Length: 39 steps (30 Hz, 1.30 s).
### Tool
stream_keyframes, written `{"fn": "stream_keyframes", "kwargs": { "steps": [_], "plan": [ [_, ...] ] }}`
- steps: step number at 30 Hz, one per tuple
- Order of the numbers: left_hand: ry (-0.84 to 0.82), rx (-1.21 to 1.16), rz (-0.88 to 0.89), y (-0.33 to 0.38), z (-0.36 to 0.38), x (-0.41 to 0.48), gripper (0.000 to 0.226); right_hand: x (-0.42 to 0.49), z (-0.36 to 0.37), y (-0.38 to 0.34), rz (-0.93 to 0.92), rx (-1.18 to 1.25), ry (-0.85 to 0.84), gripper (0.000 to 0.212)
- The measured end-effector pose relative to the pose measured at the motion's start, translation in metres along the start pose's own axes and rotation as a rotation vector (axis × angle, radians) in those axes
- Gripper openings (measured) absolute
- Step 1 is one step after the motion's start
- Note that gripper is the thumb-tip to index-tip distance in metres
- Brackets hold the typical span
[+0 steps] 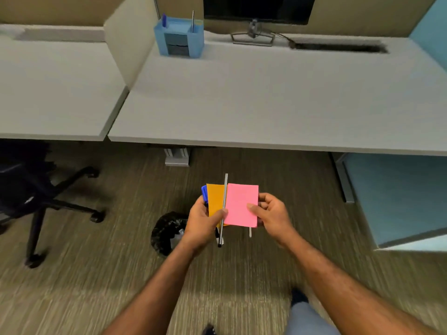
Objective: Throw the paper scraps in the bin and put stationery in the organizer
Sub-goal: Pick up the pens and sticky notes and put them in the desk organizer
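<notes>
Your hands are close together over the striped carpet (pixel 121 274), both closed on stationery. Your left hand (pixel 205 220) grips an orange pad (pixel 215 199), thumb pressed across a thin grey pen (pixel 224 201) that stands nearly upright along the pad's right edge; a blue item (pixel 204 192) peeks out behind the orange pad's left edge, too hidden to name. Your right hand (pixel 273 213) pinches a flat pink pad (pixel 242 204), thumb on its face, fingers curled behind; a thin white stick (pixel 250 232) pokes out below it. Just left of your left wrist, partly hidden by it, sits the round bin (pixel 165 232) with a glossy black liner. Ahead, the smooth grey bench (pixel 266 100) carries the translucent blue organizer (pixel 179 36) at its far left corner, well apart from your hands, with a blue pen (pixel 164 20) and a thin rod (pixel 193 20) standing in it. A dark monitor (pixel 258 8) stands to its right; a black office chair (pixel 36 194) is off to the left.
</notes>
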State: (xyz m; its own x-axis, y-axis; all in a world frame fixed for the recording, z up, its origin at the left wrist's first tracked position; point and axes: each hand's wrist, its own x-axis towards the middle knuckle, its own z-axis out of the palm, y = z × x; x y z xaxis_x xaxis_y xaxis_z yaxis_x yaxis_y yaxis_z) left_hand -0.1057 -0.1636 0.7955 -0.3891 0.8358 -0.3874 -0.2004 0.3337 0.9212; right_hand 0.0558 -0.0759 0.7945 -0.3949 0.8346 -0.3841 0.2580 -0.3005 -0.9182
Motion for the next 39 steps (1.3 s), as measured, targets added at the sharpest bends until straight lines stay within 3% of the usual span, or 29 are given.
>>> {"fn": "stream_keyframes", "kwargs": {
  "steps": [14,21,26,39],
  "plan": [
    [0.149,0.084,-0.002,0.085,0.009,0.087,0.038,0.11,-0.014,-0.083,-0.019,-0.028,-0.186,0.039],
    [0.256,-0.017,0.007,0.125,0.02,0.144,0.043,0.185,-0.021,-0.137,-0.039,-0.058,-0.261,0.04],
    [0.309,-0.028,0.028,0.142,0.0,0.168,0.047,0.224,-0.014,-0.161,-0.075,-0.083,-0.21,0.041],
    [0.207,0.122,0.107,0.191,-0.07,0.241,0.059,0.286,0.035,-0.208,-0.102,0.038,-0.075,0.038]
  ]
}}
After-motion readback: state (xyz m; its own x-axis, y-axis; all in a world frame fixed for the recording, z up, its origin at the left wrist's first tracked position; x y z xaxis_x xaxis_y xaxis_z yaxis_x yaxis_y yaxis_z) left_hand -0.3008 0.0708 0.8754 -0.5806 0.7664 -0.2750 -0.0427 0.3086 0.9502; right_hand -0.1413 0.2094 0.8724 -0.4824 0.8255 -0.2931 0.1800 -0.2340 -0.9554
